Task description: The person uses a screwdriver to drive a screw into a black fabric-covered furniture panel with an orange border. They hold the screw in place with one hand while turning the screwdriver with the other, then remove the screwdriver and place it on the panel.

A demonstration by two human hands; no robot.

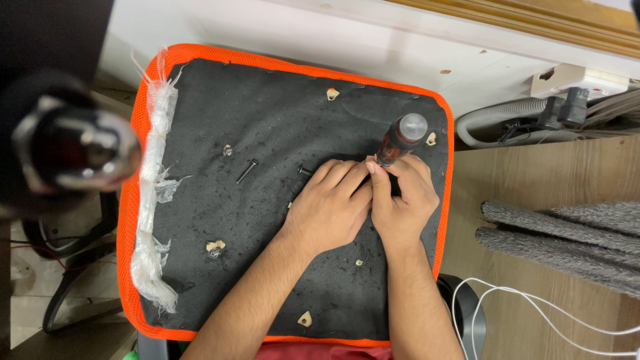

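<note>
Right hand (402,207) grip closed on a red-and-black screwdriver (399,141) standing upright on the upturned seat base (267,120), left hand (328,208) fingers curled beside its shaft, grip unclear, loose black bolt (246,171) left of the screwdriver, both forearms reaching up from below.

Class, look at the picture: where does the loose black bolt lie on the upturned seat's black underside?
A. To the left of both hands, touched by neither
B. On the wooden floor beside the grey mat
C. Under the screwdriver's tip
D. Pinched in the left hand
A: the loose black bolt lies on the black underside, left of the left hand and right hand, untouched.
</note>
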